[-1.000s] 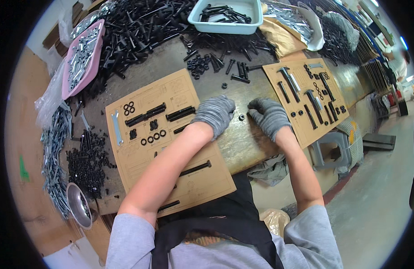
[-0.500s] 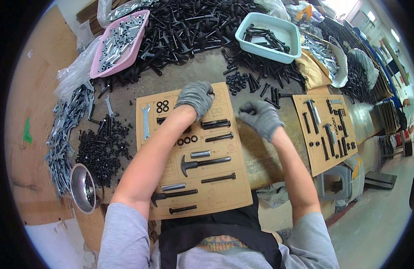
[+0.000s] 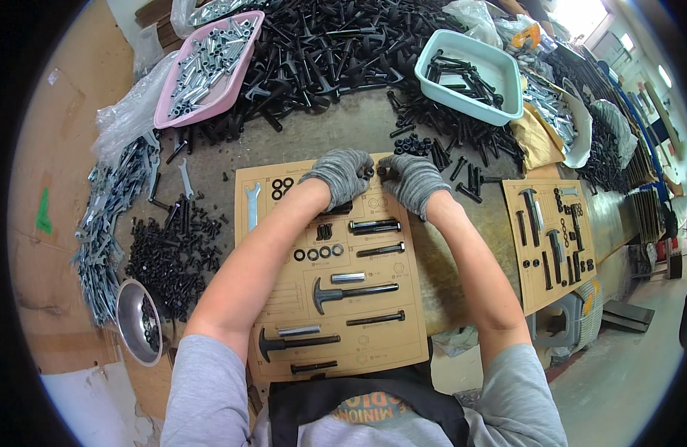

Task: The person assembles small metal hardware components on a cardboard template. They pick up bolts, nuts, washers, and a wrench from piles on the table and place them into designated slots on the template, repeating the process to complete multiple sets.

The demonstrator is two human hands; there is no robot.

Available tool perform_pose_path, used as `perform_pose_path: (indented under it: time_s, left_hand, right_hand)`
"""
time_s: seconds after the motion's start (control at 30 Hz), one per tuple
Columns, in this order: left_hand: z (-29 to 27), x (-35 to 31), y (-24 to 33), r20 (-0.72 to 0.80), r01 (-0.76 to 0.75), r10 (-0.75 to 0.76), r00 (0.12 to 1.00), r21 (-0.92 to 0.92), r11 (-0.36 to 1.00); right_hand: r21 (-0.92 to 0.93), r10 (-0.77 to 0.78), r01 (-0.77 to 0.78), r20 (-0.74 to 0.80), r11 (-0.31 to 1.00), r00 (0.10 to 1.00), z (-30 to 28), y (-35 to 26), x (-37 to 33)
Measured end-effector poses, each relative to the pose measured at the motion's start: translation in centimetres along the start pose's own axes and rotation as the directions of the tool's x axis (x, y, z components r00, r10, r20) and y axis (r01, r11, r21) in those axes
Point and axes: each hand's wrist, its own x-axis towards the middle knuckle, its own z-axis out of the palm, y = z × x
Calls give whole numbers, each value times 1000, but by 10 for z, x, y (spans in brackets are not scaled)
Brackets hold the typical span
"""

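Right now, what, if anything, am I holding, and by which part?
Your left hand and right hand each seem to pinch a small black piece; which part is gripped is too small to tell.

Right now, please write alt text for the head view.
Grey-gloved left hand and right hand hold small black pieces at the top of a cardboard sheet bearing bolts and a wrench. Beyond lie a pink tray, a blue tray and heaped black parts.

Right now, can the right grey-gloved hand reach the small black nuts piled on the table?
Likely yes: the right hand is close to the black nuts, nothing visible between, though its fingers may hold a dark part.
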Motion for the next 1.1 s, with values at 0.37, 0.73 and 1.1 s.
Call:
perform_pose_path:
  time_s: [0.37,0.73,1.1]
  left_hand:
    - [-2,3,-6,3,-33,33,999,-64,997]
    - [-7,-21,1,-105,25,-51,993,-232,972]
    - [-15,-49,44,-194,-54,9,981,-230,972]
  right_hand:
    - [40,9,-10,15,999,1000,-3,2,3]
    - [283,201,-143,-187,948,962,-44,99,-70]
    - [86,104,-98,-68,991,992,-15,69,-101]
